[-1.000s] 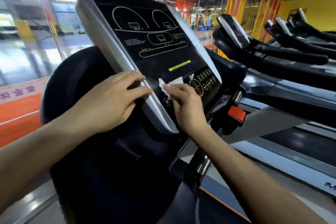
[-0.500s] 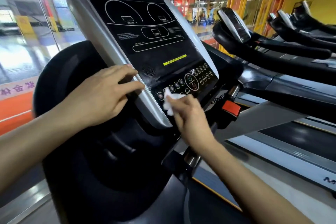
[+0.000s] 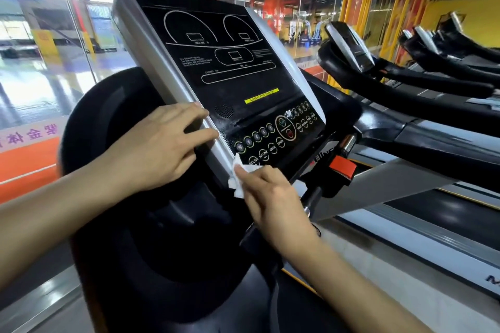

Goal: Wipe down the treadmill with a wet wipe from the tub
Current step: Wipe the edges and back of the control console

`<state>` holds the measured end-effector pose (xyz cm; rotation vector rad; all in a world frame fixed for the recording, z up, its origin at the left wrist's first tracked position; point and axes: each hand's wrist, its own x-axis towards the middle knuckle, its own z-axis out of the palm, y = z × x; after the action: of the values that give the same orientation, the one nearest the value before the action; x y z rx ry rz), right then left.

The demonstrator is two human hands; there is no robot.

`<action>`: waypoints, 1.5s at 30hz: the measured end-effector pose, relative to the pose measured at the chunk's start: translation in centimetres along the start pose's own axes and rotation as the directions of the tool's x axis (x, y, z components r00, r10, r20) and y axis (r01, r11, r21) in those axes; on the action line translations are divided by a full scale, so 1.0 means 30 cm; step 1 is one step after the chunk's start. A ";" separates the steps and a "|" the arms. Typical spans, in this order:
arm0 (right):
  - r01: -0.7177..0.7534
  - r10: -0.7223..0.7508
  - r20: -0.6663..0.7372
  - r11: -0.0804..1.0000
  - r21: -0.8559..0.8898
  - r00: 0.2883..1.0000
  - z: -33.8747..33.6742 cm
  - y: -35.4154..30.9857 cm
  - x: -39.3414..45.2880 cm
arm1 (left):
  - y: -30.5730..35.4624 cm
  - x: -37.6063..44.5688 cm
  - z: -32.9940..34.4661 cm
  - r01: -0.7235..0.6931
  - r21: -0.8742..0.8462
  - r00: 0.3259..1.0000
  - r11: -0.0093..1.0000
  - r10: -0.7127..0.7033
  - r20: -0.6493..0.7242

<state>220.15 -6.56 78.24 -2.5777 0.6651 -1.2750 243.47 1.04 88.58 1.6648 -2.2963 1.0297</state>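
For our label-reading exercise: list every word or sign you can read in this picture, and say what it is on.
"INCLINE", twice: buttons on the console.
"MODE", "ENTER": buttons beside them.
"ALWAYS STAY …": yellow strip; the rest is blurred.
Console fine print, the lettering under the console and the floor banner: too small, cut off or mirrored.

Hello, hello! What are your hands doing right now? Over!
Left hand steadying console's silver edge. Right hand pinching wet wipe at console's lower-left corner. Nothing in the way.
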 end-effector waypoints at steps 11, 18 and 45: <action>-0.493 0.472 -0.191 0.866 -0.083 0.861 0.022 0.356 0.446 | 0.005 0.003 -0.007 -0.079 0.023 0.991 0.997 0.076 0.111; -0.146 0.138 -0.152 0.988 -0.043 0.979 0.047 0.108 0.276 | 0.003 0.011 0.002 -0.086 0.023 0.991 0.996 0.083 0.107; -0.194 0.215 0.083 0.959 -0.208 0.973 -0.189 0.073 -0.091 | 0.071 0.008 -0.034 0.080 -0.077 0.993 0.994 -0.073 0.096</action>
<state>213.55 -7.04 79.01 -2.6222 1.0551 -1.0489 241.22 1.81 88.51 1.7899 -2.2770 0.8497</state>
